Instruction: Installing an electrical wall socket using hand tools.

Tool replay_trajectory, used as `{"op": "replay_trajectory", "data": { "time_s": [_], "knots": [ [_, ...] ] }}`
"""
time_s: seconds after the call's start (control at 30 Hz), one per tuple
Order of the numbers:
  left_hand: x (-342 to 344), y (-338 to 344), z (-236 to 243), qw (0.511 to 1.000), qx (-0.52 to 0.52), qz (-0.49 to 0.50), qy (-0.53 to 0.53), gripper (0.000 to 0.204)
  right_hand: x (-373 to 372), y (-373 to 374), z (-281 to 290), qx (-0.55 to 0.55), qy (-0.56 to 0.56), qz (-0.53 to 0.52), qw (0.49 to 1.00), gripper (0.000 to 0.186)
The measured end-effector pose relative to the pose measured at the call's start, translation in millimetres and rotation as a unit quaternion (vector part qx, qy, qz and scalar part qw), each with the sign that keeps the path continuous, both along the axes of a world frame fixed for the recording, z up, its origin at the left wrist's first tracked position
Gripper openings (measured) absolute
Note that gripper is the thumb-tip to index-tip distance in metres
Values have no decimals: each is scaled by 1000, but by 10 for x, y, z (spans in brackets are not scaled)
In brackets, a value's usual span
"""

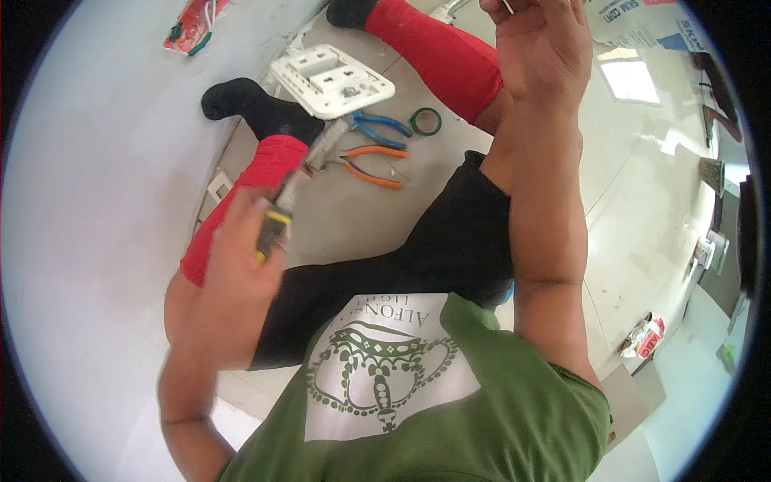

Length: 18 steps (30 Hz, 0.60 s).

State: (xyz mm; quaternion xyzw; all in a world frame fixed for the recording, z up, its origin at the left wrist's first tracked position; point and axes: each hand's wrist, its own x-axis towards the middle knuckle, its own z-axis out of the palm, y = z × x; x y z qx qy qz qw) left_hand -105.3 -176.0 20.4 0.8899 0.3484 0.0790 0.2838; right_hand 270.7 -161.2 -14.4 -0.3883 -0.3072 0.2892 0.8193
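Observation:
My left hand [245,241], smeared by motion, is closed around a tool with a black-and-yellow handle [274,231]. A long greyish shaft or blade extends up from that handle; its exact kind is blurred. At the top edge my right hand [544,48] is raised with curled fingers, partly cut off by the frame. A thin pale bit shows at its fingertips, too little to name. Beyond the tool's tip is a white electrical outlet plate [353,98] with slots, over my black-socked foot [277,112]; what supports it is unclear.
Between my legs on the tiled floor lie blue-handled pliers [381,122], orange-handled pliers [377,150] and a green tape roll [425,121]. A small white frame [218,187] rests by the wall [104,209]. A red-and-white packet [643,336] and a printed sack [646,24] are at right.

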Motion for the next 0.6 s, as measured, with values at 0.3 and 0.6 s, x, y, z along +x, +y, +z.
{"op": "replay_trajectory", "data": {
  "time_s": [0.3, 0.6],
  "knots": [
    [533, -1184, -864, 965, -199, 162, -49, 39, -192, -28, -157, 11, 101, 153, 983, 30],
    [471, -1345, -1013, 957, -238, 160, -48, 39, -513, -140, -85, -255, 243, 185, 918, 34]
  ]
}}
